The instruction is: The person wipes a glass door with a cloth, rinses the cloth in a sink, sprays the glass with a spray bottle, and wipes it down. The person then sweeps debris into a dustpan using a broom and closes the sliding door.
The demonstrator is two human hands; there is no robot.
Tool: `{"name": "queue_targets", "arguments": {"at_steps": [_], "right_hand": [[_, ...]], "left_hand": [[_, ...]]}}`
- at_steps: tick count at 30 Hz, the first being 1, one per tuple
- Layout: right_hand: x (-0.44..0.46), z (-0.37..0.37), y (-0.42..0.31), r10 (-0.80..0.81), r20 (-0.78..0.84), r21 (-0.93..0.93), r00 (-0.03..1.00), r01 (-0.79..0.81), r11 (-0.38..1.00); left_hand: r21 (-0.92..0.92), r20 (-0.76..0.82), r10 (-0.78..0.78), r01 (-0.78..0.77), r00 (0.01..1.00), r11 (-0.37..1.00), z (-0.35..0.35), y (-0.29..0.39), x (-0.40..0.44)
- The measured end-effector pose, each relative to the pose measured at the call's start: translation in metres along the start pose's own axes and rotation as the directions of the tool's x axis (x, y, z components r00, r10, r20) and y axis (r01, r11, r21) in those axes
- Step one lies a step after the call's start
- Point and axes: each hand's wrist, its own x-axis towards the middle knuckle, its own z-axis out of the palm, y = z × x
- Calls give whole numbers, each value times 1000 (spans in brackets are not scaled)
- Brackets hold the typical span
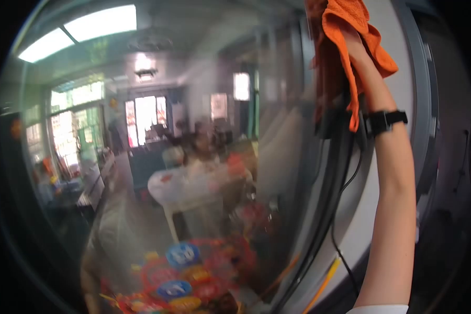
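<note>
My right hand point(354, 46) is raised at the upper right, with an orange cloth point(349, 13) bunched over and around its fingers. Folds of the cloth hide most of the fingers, and one loose strip hangs down beside the wrist. The cloth lies against the dark side edge of a large glossy panel point(282, 120), which looks like a screen and mirrors a room. Around my right wrist sits a black strap point(395, 119) with a buckle. My left hand is out of view.
Black cables point(334, 209) run down along the panel's edge over a white wall point(358, 209). Lower down is a thin yellow-orange strip point(322, 282). A grey frame point(421, 78) stands at the right. Windows, a white table and colourful shapes appear as blurred reflections.
</note>
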Motion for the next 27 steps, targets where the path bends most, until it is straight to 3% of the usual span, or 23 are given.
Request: {"name": "queue_targets", "arguments": {"at_steps": [1, 4, 6, 8, 10, 13, 15, 16, 17, 19, 21, 22, 23, 24, 25, 27], "right_hand": [[-55, -4, -2, -27, 21, 28, 999, 26, 999], [-255, -32, -25, -49, 182, 108, 982, 29, 994], [-383, -58, -42, -15, 343, 155, 939, -41, 987], [-441, -74, -51, 18, 449, 188, 893, -114, 976], [-408, -69, -39, 49, 394, 203, 918, -139, 969], [-254, -41, -42, 25, 140, 296, 990, -66, 953], [-196, -44, -95, 14, 222, 517, 975, -129, 846], [-179, -50, -131, 13, 306, 626, 952, -212, 751], [-196, -77, -174, -60, 347, 563, 936, -157, 812], [-232, -129, -261, -205, 421, 447, 884, -6, 894], [-302, -152, -299, -345, 195, 623, 918, 156, 767], [-339, -146, -286, -375, 206, 623, 904, 174, 763], [-373, -118, -247, -437, 391, 669, 810, 76, 740], [-349, -118, -217, -186, 494, 663, 850, -229, 713], [-326, -118, -187, 80, 559, 655, 825, -499, 567], [-250, -110, -133, 172, 194, 372, 966, -235, 898]], "left_hand": [[-212, 49, 56, -45, 997, 976, -1, -7, 1], [90, -47, 101, -97, 994, 991, -3, -9, 6], [44, -55, 111, -109, 992, 993, 5, -4, 6], [63, -25, 163, -162, 986, 985, 4, 20, -1], [97, -52, 196, -190, 979, 977, 4, 0, 0], [145, -129, 276, -257, 952, 955, 7, -14, 1], [-34, -103, 416, -421, 904, 907, 15, -45, 23], [164, -131, 494, -473, 859, 866, 13, -51, 22], [256, -101, 459, -422, 883, 870, 12, -64, 26], [-45, -119, 412, -419, 903, 907, 26, 27, -11], [-193, -68, 458, -462, 886, 865, 33, 37, -7], [-267, -43, 480, -473, 876, 839, 36, 42, -6], [-342, -18, 504, -479, 864, 809, 42, 38, -1], [-657, 35, 422, -297, 906, 692, 55, 47, -5], [-366, 209, 185, -99, 960, 925, 2, 178, -43], [-367, 160, 238, -166, 958, 915, 3, 173, -45]]}}
